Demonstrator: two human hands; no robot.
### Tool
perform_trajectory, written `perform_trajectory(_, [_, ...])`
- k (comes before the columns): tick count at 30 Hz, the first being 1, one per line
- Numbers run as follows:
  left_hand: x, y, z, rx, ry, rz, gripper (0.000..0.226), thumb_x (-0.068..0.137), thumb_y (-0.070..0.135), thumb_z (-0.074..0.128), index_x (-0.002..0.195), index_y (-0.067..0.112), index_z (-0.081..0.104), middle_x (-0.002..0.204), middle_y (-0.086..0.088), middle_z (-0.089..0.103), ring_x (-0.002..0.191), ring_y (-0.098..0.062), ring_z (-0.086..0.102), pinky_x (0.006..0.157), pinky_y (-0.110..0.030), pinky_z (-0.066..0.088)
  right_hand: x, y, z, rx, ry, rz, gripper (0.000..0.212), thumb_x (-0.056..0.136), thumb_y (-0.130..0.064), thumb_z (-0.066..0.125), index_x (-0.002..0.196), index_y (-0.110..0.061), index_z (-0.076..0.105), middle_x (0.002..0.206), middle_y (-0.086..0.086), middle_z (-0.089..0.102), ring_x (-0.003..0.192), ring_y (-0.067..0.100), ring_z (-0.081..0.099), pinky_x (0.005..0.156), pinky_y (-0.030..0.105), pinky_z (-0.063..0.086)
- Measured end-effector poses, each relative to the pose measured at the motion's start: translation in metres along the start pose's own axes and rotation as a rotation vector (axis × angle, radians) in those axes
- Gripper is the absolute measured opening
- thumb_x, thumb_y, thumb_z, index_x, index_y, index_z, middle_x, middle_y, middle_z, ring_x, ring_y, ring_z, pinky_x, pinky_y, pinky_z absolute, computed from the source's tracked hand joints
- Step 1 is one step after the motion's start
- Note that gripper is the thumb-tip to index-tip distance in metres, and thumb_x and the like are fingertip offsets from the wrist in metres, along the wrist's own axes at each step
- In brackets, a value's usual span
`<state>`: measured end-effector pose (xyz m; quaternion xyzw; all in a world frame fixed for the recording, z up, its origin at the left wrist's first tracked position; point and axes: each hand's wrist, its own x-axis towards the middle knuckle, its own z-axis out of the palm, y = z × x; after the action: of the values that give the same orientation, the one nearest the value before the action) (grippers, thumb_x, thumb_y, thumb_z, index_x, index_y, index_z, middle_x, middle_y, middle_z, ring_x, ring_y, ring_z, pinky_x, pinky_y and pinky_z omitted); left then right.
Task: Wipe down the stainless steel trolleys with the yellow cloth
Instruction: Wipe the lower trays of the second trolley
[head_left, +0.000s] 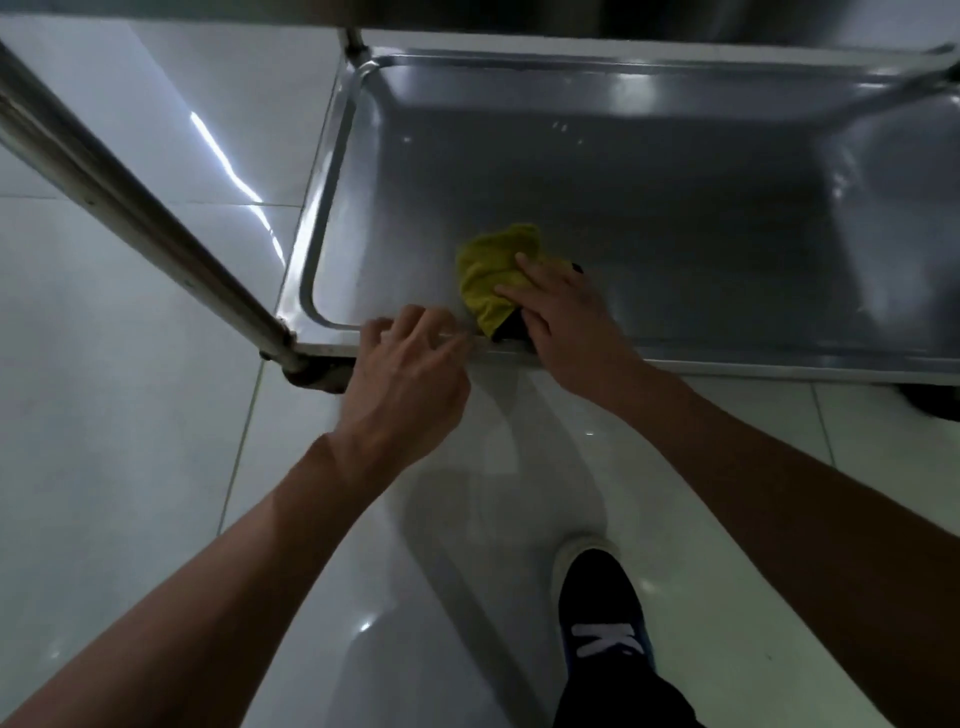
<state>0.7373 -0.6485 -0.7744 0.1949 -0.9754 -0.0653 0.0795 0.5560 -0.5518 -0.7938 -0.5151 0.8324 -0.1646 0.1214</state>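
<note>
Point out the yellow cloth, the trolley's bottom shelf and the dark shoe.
yellow cloth (491, 265): head view, on the bunched fabric beyond the fingers.
bottom shelf (649, 197): head view, on its bare steel floor.
dark shoe (597, 597): head view, on the toe.
</note>
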Motion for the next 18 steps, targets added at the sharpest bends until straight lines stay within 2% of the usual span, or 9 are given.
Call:
perform_trajectory(4, [0.037,0.047,0.013,-0.042,-0.009,0.046,0.029,0.085,0.019,0.059,0.113,0.019,0.067,0.117,-0.004,0.062,0.11,-0.028,0.054,0.092,-0.049,0.044,-0.029,0.047,-0.02,0.052,0.118,0.074,0.04,0.099,-0.006,0.047,0.134,-0.02,0.062,0.156,0.004,0.039,0.137,0.034,0.038,0.118,0.044,0.026])
perform_trajectory(8, [0.073,0.092,0.03,-0.064,-0.044,0.129,0.044,0.085,0.03,0.035,0.113,0.019,0.068,0.116,-0.007,0.062,0.111,-0.032,0.053,0.09,-0.049,0.044,-0.06,0.106,-0.041,0.106,0.242,0.201,0.037,0.094,0.001,0.051,0.124,-0.011,0.069,0.149,0.011,0.048,0.134,0.038,0.045,0.116,0.046,0.031])
perform_trajectory(11, [0.09,0.12,0.043,-0.079,0.001,0.168,0.037,0.085,0.025,0.046,0.111,0.016,0.07,0.114,-0.009,0.063,0.107,-0.034,0.055,0.088,-0.048,0.044,-0.08,0.144,-0.058,0.125,0.277,0.275,0.038,0.093,0.004,0.05,0.124,-0.009,0.068,0.148,0.014,0.048,0.133,0.041,0.042,0.117,0.046,0.03])
perform_trajectory(15, [0.114,0.162,0.062,-0.108,0.052,0.228,0.026,0.084,0.021,0.057,0.105,0.016,0.071,0.109,-0.008,0.064,0.1,-0.033,0.057,0.084,-0.044,0.04,-0.108,0.197,-0.083,0.07,0.35,0.41,0.039,0.093,0.004,0.05,0.125,-0.009,0.067,0.147,0.014,0.05,0.132,0.041,0.045,0.111,0.047,0.037])
perform_trajectory(18, [0.125,0.181,0.071,-0.134,0.039,0.253,0.025,0.085,0.024,0.055,0.104,0.019,0.071,0.11,-0.005,0.063,0.102,-0.031,0.058,0.085,-0.043,0.041,-0.121,0.222,-0.095,0.054,0.401,0.489,0.041,0.093,0.006,0.047,0.126,-0.007,0.066,0.146,0.016,0.05,0.13,0.04,0.047,0.109,0.047,0.038])
